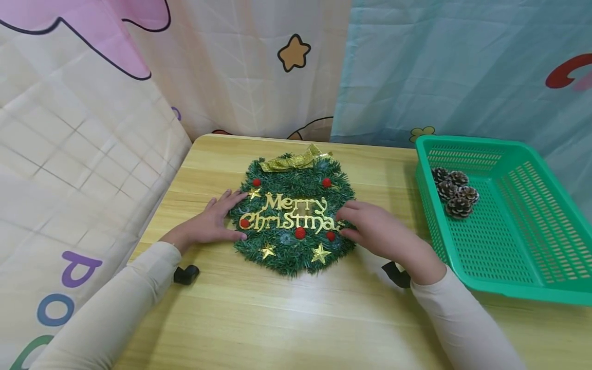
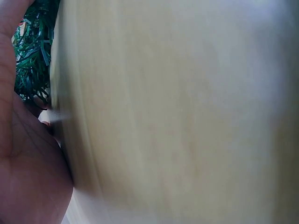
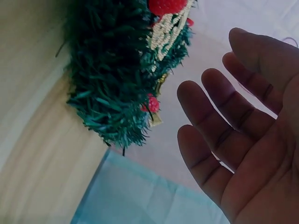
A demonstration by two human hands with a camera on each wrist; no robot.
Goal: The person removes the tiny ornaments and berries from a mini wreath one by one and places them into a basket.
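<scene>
A green tinsel Christmas wreath [image 1: 291, 259] lies flat on the table. Gold "Merry Christmas" lettering [image 1: 273, 201] crosses its middle, with red berries [image 1: 300, 233], gold stars [image 1: 320, 253] and a glittery gold bow [image 1: 289, 163] at the top. My left hand [image 1: 214, 222] rests at the wreath's left edge, fingers spread and thumb apart. The left wrist view shows only part of that palm [image 2: 28, 168] beside some greenery [image 2: 35, 60]. Over the right edge, near the end of the lettering, is my right hand [image 1: 384, 234]. In the right wrist view its loosely bent fingers [image 3: 201, 109] stand apart from the wreath, holding nothing.
A green plastic basket [image 1: 518, 290] stands at the right of the wooden table [image 1: 287, 318], with several pine cones [image 1: 459, 206] in its left side. Patterned curtains [image 1: 250, 77] hang behind the table and along its left. Black straps [image 1: 186, 275] show near both wrists.
</scene>
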